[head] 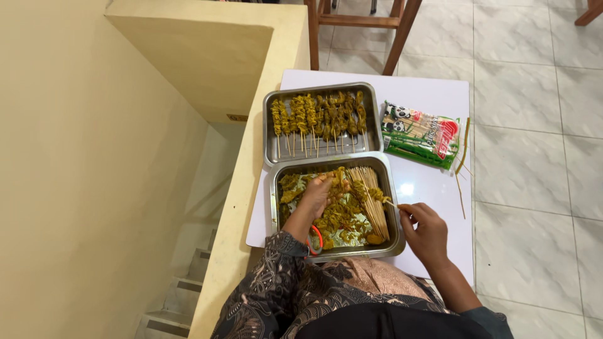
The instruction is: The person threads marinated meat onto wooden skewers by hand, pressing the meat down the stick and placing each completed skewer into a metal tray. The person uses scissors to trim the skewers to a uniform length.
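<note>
From here I see my left hand (316, 193) down in the near steel tray (274, 207), its grip closed on a piece of yellow marinated meat (339, 216). My right hand (426, 231) pinches a bamboo skewer (391, 203) at the tray's right rim — bare skewers (370, 188) lie just beside. Finished skewered meat (317, 116) fills the far tray (269, 135); a skewer packet (419, 134) rests on the white worktop (427, 182).
</note>
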